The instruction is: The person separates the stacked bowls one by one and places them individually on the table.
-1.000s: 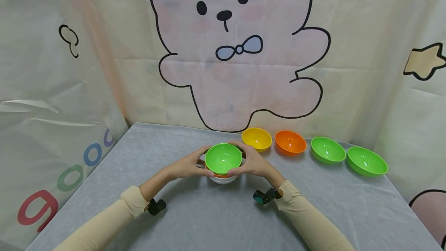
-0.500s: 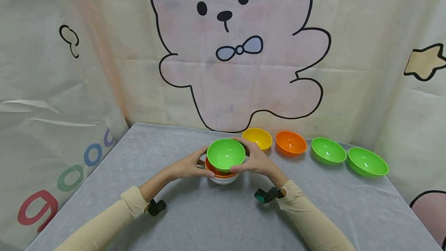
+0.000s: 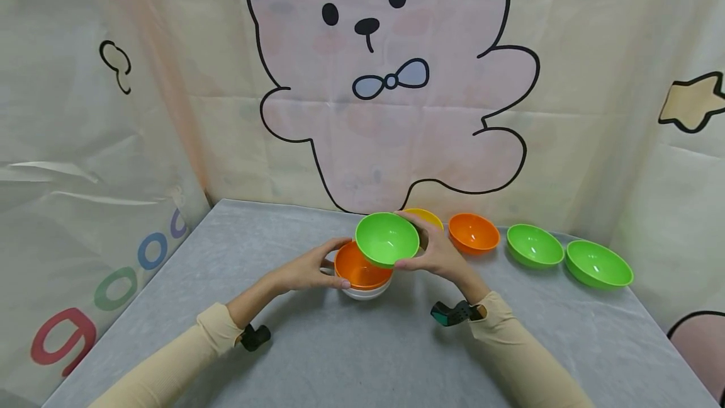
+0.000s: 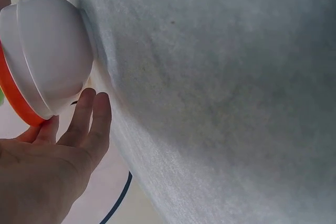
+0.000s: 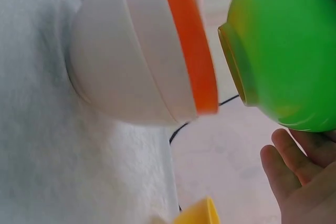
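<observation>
My right hand grips the rim of a green bowl and holds it up, slightly tilted. In the right wrist view, the green bowl hangs apart from the stack, its foot ring showing. Below and to the left, an orange bowl sits nested in white bowlware on the table. A seam round the white part suggests two nested bowls. My left hand holds the stack from the left, thumb at the near side and fingers round the far side of the orange rim.
Along the back right of the grey table stand a yellow bowl, partly hidden by my right hand, another orange bowl, and two more green bowls, one beside the other. A printed curtain hangs behind.
My right hand has lifted the green bowl out of the orange one and moved it up and to the right. The left hand and the stack have stayed in place.
</observation>
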The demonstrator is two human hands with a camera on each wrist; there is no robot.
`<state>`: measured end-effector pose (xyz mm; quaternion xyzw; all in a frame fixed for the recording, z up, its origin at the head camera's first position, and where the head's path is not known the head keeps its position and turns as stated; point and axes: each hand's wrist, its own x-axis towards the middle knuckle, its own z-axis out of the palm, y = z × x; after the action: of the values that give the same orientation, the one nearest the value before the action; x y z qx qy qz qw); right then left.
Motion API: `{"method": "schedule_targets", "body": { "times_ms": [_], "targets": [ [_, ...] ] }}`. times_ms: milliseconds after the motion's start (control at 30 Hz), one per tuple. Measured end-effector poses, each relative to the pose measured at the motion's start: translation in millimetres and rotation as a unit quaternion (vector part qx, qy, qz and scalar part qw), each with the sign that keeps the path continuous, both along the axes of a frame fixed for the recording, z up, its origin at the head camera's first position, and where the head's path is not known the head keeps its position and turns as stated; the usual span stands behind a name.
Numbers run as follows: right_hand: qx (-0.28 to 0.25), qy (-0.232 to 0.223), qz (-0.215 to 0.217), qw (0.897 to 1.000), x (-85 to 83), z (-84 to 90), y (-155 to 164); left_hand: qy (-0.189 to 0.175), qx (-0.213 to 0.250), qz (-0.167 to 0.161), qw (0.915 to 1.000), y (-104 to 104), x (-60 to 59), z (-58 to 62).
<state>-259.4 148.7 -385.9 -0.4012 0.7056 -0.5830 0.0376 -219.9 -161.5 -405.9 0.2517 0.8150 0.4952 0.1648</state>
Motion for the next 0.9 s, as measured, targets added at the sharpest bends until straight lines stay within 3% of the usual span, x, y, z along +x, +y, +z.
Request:
{"method": "schedule_targets", "body": {
  "times_ms": [367, 900],
  "targets": [
    [0.007, 0.027, -0.017, 0.999, 0.0, 3.1, 25.1, 0.004, -0.006, 0.003, 1.0, 0.0, 0.2, 0.4],
    [0.013, -0.011, -0.044, 0.999, 8.8, 2.8, 66.7, 0.004, -0.018, 0.006, 0.9998, 2.2, -2.4, 0.0]
  ]
}}
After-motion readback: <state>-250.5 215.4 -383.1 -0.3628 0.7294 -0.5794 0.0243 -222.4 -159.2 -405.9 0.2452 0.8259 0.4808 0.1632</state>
